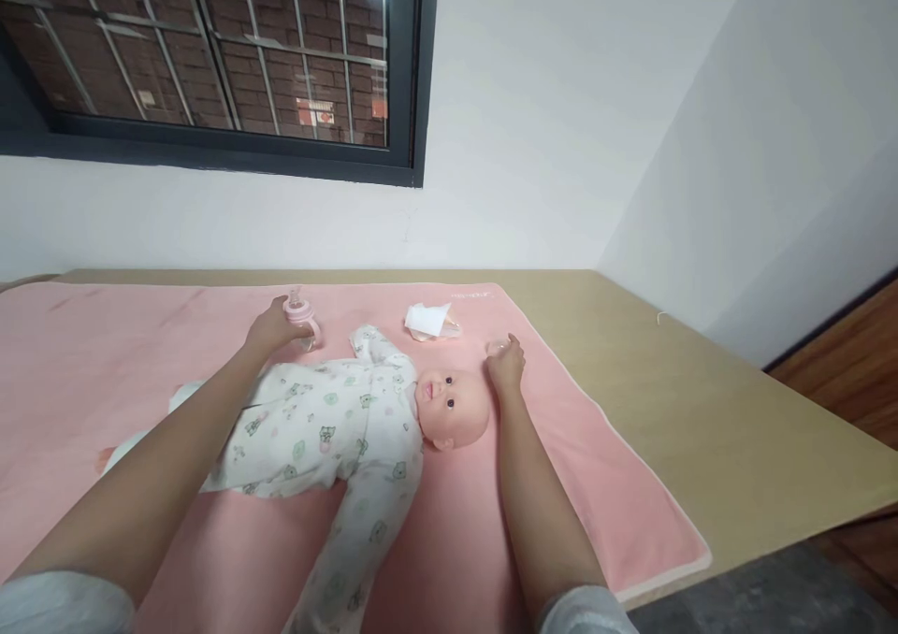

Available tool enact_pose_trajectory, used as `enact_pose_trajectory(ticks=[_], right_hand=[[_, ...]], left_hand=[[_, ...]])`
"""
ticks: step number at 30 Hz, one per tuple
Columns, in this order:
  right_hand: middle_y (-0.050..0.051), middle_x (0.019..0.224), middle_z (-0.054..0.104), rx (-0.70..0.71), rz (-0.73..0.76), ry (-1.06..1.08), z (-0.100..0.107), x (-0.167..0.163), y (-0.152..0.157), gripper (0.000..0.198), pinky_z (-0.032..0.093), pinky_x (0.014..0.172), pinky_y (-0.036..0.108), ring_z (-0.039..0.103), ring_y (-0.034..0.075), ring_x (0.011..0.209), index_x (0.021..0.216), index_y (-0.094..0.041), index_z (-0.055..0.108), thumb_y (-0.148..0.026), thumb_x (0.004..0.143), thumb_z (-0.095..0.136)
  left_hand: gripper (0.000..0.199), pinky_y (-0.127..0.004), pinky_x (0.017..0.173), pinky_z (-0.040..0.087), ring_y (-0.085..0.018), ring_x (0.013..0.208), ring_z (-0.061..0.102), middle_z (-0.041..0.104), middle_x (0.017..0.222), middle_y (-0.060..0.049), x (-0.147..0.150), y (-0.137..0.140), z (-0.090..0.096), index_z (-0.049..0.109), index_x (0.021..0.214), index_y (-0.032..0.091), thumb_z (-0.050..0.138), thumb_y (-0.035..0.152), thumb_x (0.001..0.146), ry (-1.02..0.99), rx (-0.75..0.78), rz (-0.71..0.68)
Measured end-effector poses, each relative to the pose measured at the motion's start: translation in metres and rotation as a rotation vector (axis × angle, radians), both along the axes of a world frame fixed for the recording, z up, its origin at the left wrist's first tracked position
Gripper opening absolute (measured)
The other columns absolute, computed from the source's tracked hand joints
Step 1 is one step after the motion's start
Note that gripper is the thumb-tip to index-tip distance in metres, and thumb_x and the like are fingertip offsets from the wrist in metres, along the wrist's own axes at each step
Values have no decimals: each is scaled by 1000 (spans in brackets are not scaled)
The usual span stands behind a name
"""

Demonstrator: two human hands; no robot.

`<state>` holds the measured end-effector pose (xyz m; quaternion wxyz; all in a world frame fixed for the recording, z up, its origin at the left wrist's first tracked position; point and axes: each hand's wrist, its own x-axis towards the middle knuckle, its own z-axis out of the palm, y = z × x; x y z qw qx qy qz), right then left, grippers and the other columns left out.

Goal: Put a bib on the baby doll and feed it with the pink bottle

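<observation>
My left hand (pixel 272 329) is wrapped round a clear baby bottle (pixel 300 312) with a pink collar and handle; it stands upright, teat up, by the far side of the mat. A small clear cap (pixel 498 346) is in my right hand (pixel 508 366), just past the doll's head. Between my arms a baby doll (pixel 453 408) lies on its back, its head to the right. It wears a white printed sleepsuit (pixel 329 424). My left forearm hides part of its legs.
The doll lies on a pink mat (pixel 561 484) spread over a wooden table (pixel 673 410). Beyond the doll's head is a small pack with a white sheet (pixel 427 320) on top. A white wall (pixel 519 148) and a barred window (pixel 210 54) rise behind.
</observation>
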<state>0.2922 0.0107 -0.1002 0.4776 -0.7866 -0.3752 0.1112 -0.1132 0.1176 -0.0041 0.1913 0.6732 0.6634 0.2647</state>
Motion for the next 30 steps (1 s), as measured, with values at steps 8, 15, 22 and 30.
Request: enact_pose_trajectory(ticks=[8, 15, 22, 30], right_hand=[[26, 132, 55, 15, -3, 33, 1, -3, 0, 68, 39, 108, 50, 50, 39, 128, 137, -7, 47, -26, 73, 56], [16, 126, 61, 241, -19, 277, 16, 9, 1, 68, 51, 95, 39, 62, 25, 109, 130, -16, 42, -45, 73, 64], [12, 123, 60, 712, 45, 525, 74, 15, -6, 77, 54, 93, 38, 66, 17, 95, 122, -23, 34, -52, 65, 77], [6, 118, 62, 766, 506, 409, 156, -71, -46, 69, 54, 97, 41, 66, 20, 104, 116, -27, 49, -54, 63, 83]], left_hand=[[54, -43, 89, 50, -39, 112, 63, 67, 119, -15, 2, -2, -4, 54, 112, 20, 69, 44, 66, 6, 34, 26], [54, -45, 90, 50, -40, 113, 61, 67, 119, -15, 3, -16, 23, 56, 114, 19, 69, 44, 68, -14, 119, 103], [61, -38, 87, 51, -32, 106, 63, 67, 119, -7, 32, -68, 64, 58, 125, 22, 67, 36, 65, -209, 288, -10], [64, -38, 97, 46, -31, 119, 58, 67, 125, -2, 63, -134, 76, 66, 126, 26, 63, 28, 62, -287, 252, -371]])
